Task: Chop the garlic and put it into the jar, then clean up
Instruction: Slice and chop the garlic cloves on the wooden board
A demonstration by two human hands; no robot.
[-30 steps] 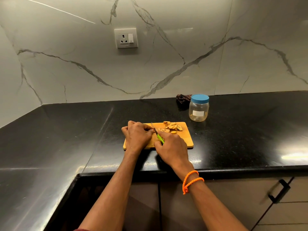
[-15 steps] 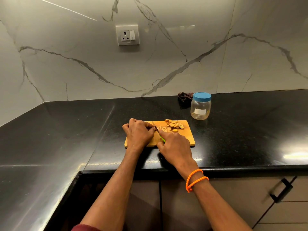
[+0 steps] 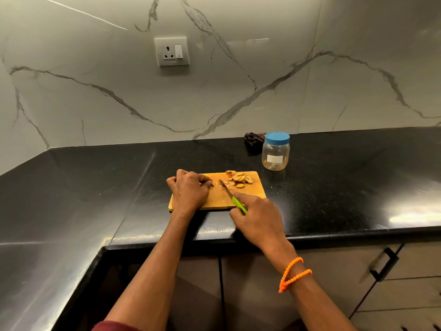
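Note:
A wooden cutting board [image 3: 255, 195] lies on the black counter. A pile of sliced garlic [image 3: 239, 179] sits at its far right corner. My left hand [image 3: 188, 191] rests curled on the board's left half, its fingertips pinching a small garlic piece [image 3: 216, 183]. My right hand [image 3: 259, 218] grips the green handle of a knife [image 3: 232, 196], forefinger along the top; the blade tip meets the board beside the held piece. A clear jar [image 3: 275, 152] with a blue lid stands closed behind the board to the right.
A dark crumpled cloth [image 3: 254, 139] lies behind the jar against the marble wall. A wall socket [image 3: 171, 51] is above. The counter [image 3: 346, 187] turns a corner at left. Cabinet doors with a black handle [image 3: 384, 265] are below the front edge.
My right hand has drawn back toward the counter's front edge, showing more of the knife blade. My left hand stays on the board holding the garlic.

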